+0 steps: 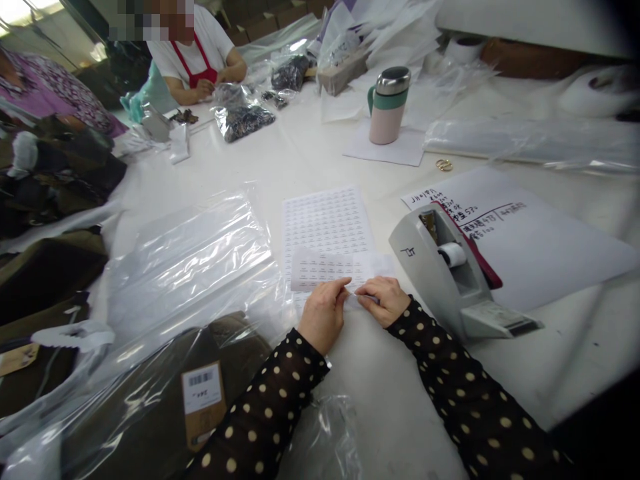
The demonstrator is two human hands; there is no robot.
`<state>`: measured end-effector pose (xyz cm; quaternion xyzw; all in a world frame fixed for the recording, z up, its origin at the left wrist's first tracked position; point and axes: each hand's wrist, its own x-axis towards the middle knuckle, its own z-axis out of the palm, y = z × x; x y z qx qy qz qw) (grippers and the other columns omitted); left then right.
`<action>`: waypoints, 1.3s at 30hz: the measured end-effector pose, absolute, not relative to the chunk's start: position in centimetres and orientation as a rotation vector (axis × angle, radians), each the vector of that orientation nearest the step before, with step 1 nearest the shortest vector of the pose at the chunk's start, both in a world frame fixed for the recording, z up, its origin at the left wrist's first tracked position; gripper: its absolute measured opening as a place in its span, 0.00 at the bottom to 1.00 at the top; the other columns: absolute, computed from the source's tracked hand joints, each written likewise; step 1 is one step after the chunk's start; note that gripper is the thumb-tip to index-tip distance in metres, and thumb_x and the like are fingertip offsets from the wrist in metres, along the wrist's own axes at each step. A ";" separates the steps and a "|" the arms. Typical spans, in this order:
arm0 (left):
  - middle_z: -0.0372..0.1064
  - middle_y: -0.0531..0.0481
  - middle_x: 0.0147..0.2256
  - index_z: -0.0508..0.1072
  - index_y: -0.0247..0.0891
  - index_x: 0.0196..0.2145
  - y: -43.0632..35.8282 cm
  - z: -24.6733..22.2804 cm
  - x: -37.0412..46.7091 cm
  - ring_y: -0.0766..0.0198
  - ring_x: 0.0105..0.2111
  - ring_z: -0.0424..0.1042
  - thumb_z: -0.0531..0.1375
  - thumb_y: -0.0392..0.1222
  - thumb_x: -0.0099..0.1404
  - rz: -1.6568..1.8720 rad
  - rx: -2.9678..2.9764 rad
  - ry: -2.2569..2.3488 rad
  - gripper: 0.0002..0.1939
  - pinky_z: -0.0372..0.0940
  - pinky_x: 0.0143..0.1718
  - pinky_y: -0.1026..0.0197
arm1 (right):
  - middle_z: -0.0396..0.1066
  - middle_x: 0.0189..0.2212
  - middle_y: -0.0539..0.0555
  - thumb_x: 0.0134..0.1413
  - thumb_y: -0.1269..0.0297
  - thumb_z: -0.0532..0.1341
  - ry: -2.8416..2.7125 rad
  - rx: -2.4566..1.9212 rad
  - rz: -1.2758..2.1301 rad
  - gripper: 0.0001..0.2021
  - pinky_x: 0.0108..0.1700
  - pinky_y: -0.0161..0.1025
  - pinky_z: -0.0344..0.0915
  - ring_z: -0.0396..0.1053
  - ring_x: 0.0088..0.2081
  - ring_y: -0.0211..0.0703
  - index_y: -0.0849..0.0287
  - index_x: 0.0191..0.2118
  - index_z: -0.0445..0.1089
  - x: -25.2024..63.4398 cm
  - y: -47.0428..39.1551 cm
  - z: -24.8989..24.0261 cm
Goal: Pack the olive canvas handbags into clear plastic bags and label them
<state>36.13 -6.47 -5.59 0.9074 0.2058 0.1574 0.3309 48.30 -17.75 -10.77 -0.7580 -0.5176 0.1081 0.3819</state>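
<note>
My left hand and my right hand meet at the near edge of a small printed label sheet, thumbs and fingers pinched on it. This sheet overlaps a larger sheet of printed labels that lies flat on the white table. Clear plastic bags are spread to the left of the sheets. Nearer to me on the left is a dark brown item in clear plastic, with a barcode tag on top. A grey tape dispenser stands just right of my right hand.
A pink and green mug stands on paper farther back. Handwritten paper lies under and beside the dispenser, near gold rings. Plastic rolls fill the back right. Across the table sits a person in a red apron; another person is at the left.
</note>
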 end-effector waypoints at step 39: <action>0.75 0.57 0.41 0.71 0.42 0.40 -11.2 8.8 7.3 0.66 0.41 0.67 0.59 0.39 0.61 1.460 2.725 0.206 0.07 0.61 0.45 0.60 | 0.66 0.16 0.49 0.40 0.51 0.68 -0.747 -1.301 1.111 0.16 0.24 0.32 0.59 0.61 0.20 0.34 0.61 0.25 0.70 27.0 -16.8 8.4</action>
